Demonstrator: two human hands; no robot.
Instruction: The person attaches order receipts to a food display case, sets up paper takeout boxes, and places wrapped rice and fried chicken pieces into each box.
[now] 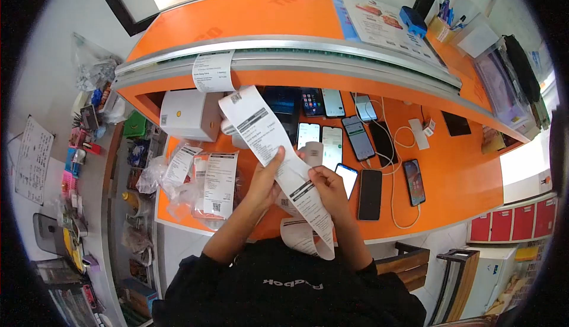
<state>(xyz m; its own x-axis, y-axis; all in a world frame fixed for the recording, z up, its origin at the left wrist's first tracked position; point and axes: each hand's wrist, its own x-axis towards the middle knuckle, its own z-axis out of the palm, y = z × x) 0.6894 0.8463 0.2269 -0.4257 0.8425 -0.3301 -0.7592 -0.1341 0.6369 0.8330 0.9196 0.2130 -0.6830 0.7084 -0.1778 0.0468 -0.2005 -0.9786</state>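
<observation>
A long printed receipt strip (261, 125) runs across both hands, and its lower end curls down in front of my black shirt. My left hand (267, 176) grips the strip near its middle, thumb on top. A little to the right, my right hand (329, 186) pinches the paper's edge between thumb and fingers. Behind the strip stands a white box-shaped device (189, 114). Left of my hands lie plastic-wrapped packets with a printed label (219, 185) and another label (181, 164). A separate printed slip (214, 71) hangs over the shelf edge.
Several phones lie on the orange desk (450, 173), including a dark phone (370, 194) near my right hand. A white charging cable (392, 202) loops among them. The raised counter ledge (284, 57) crosses above my hands. Cluttered shelves (136, 202) stand to the left.
</observation>
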